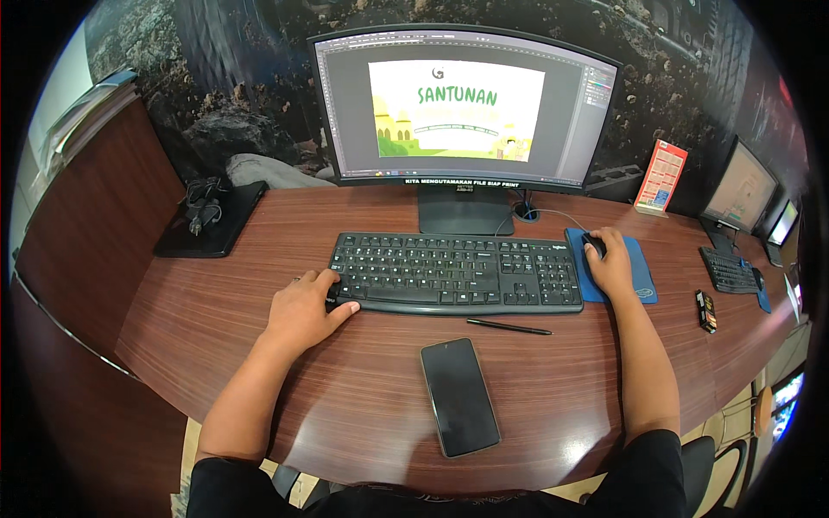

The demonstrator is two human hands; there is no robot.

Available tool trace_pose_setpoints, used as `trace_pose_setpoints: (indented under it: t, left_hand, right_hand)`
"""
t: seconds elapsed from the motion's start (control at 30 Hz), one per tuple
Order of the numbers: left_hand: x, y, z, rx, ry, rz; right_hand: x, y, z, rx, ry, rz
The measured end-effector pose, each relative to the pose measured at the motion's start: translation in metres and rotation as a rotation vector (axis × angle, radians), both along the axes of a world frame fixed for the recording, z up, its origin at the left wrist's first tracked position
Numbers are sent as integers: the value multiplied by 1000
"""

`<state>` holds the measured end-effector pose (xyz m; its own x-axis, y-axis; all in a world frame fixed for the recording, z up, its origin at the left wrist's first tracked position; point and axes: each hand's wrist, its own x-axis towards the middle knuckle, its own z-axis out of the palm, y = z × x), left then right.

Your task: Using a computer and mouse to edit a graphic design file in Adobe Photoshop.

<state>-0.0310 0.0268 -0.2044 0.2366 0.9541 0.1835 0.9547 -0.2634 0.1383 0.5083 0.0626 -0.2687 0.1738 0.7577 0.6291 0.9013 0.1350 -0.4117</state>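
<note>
Left hand (302, 309) spread at keyboard (458, 274) edge; right hand (610, 263) around mouse (593, 243), bare mousepad (641, 268) rightward

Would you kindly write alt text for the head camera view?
A person's left hand rests at the left end of a keyboard; the right hand holds a mouse on a blue mouse pad. A monitor stands behind; a smartphone and black pen lie in front.

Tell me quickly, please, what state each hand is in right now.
Left hand: open, holding nothing, resting at the left end of the black keyboard.
Right hand: curled over the black mouse, holding it.
</note>
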Motion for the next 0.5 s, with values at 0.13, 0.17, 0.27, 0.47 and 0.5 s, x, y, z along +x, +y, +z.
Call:
trace_pose_setpoints:
  t: [0.13,0.17,0.27,0.47,0.5]
  left_hand:
    - [1,1,1,-7,-3,4]
    - [1,1,1,-8,-3,3]
    - [1,0,1,-7,0,7]
    - [1,-1,1,-22,-5,16]
    - [2,-1,3,-41,-1,23]
  right_hand:
    - [2,1,-2,12,-11,10]
    - [2,1,-3,14,-12,13]
    - [1,1,0,-2,-3,21]
    - [-1,0,1,1,10,24]
    - [-1,0,2,2,10,27]
